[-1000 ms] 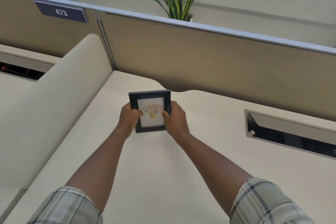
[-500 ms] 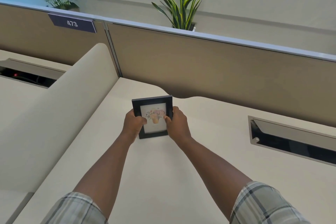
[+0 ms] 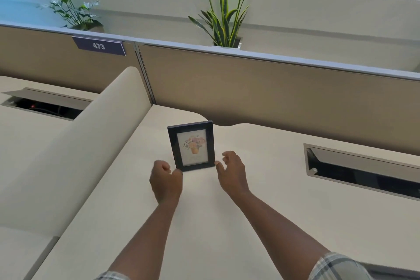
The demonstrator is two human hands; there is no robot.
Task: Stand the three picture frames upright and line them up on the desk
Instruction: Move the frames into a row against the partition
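The frame stands upright on the desk between my hands; my left hand is loosely curled at its lower corner, contact unclear; my right hand is spread, thumb just beside it; its stand is hidden.

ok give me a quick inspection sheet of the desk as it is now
surface: pale desk, mostly bare.
job's things: one black picture frame standing upright, flower print facing the camera; the other two not in view.
clutter: nothing seen.
hands: left hand loosely curled at the frame's lower left corner, right hand open beside its lower right corner; contact cannot be told.
cables: nothing clear; dark cable tray open at right.
surroundings: tan partition, sign 473, snake plant.
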